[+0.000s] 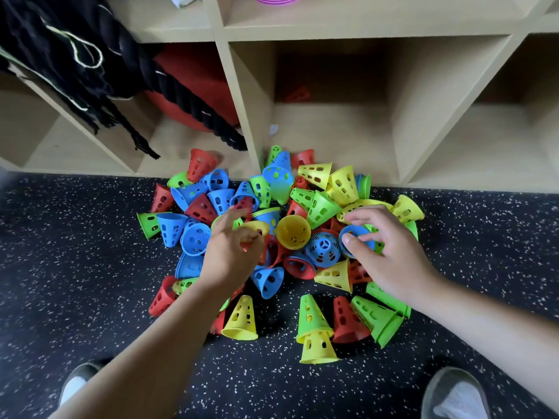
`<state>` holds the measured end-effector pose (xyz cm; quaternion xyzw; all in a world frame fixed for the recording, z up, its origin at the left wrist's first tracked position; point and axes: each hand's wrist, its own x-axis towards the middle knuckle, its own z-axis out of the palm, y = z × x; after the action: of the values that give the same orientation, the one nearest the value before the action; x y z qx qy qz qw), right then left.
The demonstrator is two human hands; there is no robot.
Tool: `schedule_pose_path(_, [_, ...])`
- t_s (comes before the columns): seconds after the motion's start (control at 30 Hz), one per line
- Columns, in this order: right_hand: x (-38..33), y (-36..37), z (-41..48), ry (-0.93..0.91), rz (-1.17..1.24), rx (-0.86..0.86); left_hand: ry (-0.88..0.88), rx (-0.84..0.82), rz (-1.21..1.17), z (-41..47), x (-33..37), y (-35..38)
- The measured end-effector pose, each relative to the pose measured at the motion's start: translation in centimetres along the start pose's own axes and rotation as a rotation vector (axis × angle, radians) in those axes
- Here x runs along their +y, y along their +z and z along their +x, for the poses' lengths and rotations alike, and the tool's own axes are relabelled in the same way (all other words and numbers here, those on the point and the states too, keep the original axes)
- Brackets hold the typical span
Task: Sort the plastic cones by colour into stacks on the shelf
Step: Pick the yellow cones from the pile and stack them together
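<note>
Left hand [230,252]: I am pinching a yellow cone [257,227].
Right hand [390,261]: gripping a blue cone [360,234] (lifting straight up should spare the pile [322,207]).

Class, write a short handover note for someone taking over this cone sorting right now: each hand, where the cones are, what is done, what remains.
Left hand pinches a yellow cone in the pile. Right hand grips a blue cone.
The mixed pile of red, blue, green and yellow cones lies on the floor in front of the shelf.
Done: only one red cone sits in the middle compartment; no stacks visible.
Left: sort nearly all the cones.
</note>
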<state>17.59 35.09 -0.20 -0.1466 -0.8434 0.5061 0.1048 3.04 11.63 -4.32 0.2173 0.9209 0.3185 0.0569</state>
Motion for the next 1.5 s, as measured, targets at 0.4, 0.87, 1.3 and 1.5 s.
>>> schedule_pose_path(0.4, [-1.6, 3.0, 1.7, -0.124, -0.063, -0.136, 0.086, -0.027, -0.271, -0.7, 2.8, -1.3])
schedule_pose_path(0.87, [-0.8, -0.8, 3.4, -0.14, -0.172, 0.111, -0.008, -0.018, -0.087, -0.1, 3.7, 2.4])
schedule_pose_path(1.3, [1.3, -3.2, 1.8, -0.073, -0.039, 0.152, -0.094, -0.179, -0.052, 2.9, 3.1, 5.8])
schedule_pose_path(1.5, [-1.0, -3.1, 2.6, -0.128, 0.084, 0.232, -0.029, 0.016, -0.298, 1.1, 5.2, 4.7])
